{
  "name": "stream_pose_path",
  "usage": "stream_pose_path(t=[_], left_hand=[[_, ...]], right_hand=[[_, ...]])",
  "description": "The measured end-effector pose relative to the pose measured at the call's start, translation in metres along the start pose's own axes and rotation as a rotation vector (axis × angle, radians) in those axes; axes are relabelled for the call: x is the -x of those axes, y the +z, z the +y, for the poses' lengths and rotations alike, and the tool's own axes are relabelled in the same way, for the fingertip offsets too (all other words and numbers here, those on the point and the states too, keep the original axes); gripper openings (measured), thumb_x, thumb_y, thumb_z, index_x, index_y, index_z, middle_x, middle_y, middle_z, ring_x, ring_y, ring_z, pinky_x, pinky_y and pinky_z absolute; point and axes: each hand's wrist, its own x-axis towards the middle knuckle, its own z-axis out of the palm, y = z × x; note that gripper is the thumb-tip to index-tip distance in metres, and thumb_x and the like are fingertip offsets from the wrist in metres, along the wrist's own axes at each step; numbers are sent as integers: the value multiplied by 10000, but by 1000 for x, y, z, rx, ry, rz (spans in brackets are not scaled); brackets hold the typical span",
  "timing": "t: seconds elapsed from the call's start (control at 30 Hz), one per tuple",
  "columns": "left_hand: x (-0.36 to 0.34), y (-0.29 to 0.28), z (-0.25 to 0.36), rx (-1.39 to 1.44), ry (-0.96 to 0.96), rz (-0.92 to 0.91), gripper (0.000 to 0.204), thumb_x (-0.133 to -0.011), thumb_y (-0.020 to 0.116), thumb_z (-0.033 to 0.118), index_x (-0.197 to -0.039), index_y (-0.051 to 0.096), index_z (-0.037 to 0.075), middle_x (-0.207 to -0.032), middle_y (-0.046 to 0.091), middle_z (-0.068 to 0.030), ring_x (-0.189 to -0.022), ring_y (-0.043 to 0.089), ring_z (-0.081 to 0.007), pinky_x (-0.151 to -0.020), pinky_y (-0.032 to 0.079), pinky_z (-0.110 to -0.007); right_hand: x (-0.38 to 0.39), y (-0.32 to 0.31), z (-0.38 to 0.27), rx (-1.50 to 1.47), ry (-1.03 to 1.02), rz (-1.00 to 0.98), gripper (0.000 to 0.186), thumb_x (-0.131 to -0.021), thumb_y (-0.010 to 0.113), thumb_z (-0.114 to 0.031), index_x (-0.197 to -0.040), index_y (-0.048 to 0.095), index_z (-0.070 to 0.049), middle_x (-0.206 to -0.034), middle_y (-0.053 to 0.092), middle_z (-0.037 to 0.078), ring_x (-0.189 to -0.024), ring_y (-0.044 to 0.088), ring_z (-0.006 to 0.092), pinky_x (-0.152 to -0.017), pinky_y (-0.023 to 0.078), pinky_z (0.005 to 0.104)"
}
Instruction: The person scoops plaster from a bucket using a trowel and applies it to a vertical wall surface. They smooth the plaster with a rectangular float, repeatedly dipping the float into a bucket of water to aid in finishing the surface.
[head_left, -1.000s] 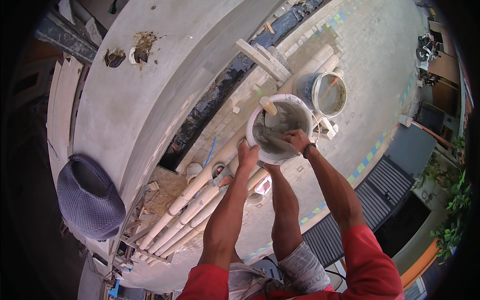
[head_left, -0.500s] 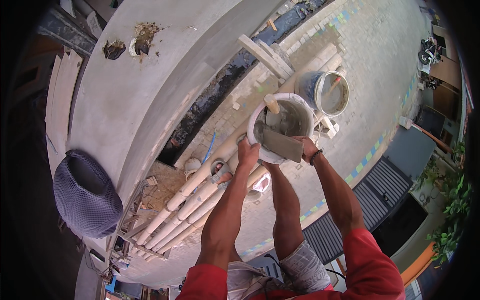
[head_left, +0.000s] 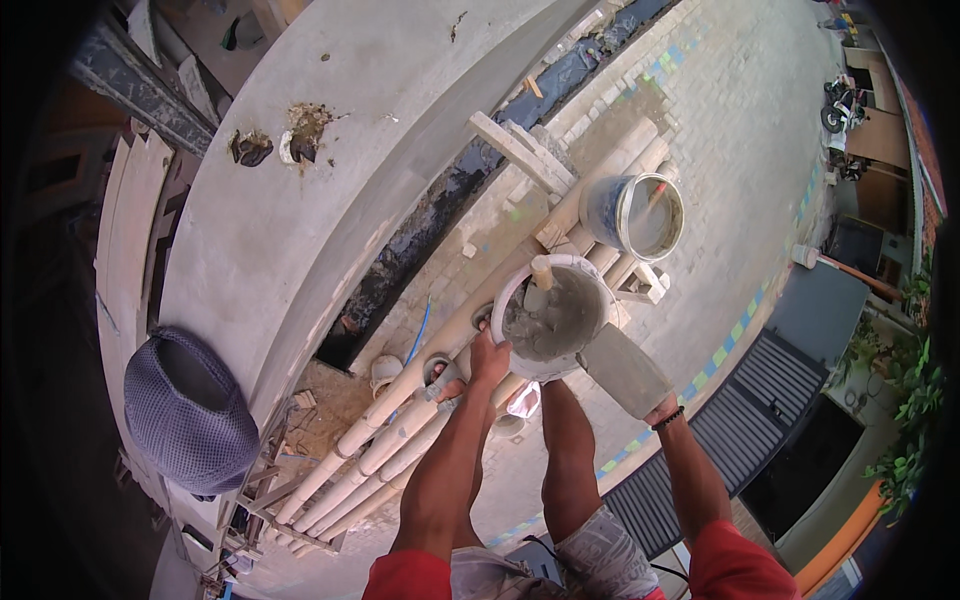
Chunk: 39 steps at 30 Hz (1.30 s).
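Note:
My left hand (head_left: 488,352) is closed on the pale bucket (head_left: 500,313) at its lower-left rim. Wet grey mortar (head_left: 558,325) fills part of the bucket, with a wooden-handled tool (head_left: 542,272) standing in it. My right hand (head_left: 660,408) grips a flat, rectangular trowel (head_left: 622,368) coated grey, held outside the bucket's lower-right rim. My feet, in sandals (head_left: 443,382), rest on bamboo poles (head_left: 360,430) below.
A second bucket (head_left: 610,205) with grey liquid and a stick sits on the poles. A curved concrete ledge (head_left: 270,230) runs along the left, bearing a knitted grey bag (head_left: 190,420). Beside it are a dark trench (head_left: 390,265), a paved lane (head_left: 720,200), parked motorbikes (head_left: 840,110) and a gate (head_left: 745,400).
My right hand has drawn the trowel out of the bucket toward the lower right. The bucket and my left hand now appear lower in the view.

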Motion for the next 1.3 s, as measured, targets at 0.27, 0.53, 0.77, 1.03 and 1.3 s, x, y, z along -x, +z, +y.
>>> stream_pose_path(t=[0.27,0.53,0.77,1.03,1.3], left_hand=[[-20,22,-29,241,53,35,391,-771,594,31,-1153,570,-47,-972,670,-140,-892,661,-220,-677,558,-337],[32,-31,-41,529,-110,-51,424,-802,582,15,-1218,507,-24,-1107,622,-124,-921,652,-219,-694,581,-358],[120,-95,-116,906,-331,138,418,-815,580,12,-1224,493,-1,-1115,615,-127,-952,652,-244,-735,594,-395],[214,-79,-230,1477,-362,549,523,-815,578,-21,-1297,465,147,-1277,527,-92,-1171,529,-307,-938,501,-551],[226,-29,-316,1828,-457,798,557,-806,561,5,-1339,430,100,-1326,513,-110,-1223,503,-310,-1012,456,-513]], right_hand=[[27,-5,-3,-6,-60,19,416,-940,537,-246,-1294,531,-28,-1249,606,138,-1104,617,267,-925,530,402],[11,57,-8,-37,-42,-202,455,-971,485,-284,-1355,470,-41,-1346,533,147,-1193,558,280,-995,481,418],[-5,128,-1,-66,224,-424,534,-1004,407,-342,-1452,335,-60,-1476,381,170,-1320,437,302,-1083,394,438],[-14,202,3,313,511,-443,589,-1003,408,-350,-1485,250,-50,-1515,305,176,-1358,383,308,-1109,354,449],[-22,229,7,454,709,-419,520,-1033,329,-353,-1460,283,-60,-1472,375,154,-1332,415,292,-1100,370,434]])
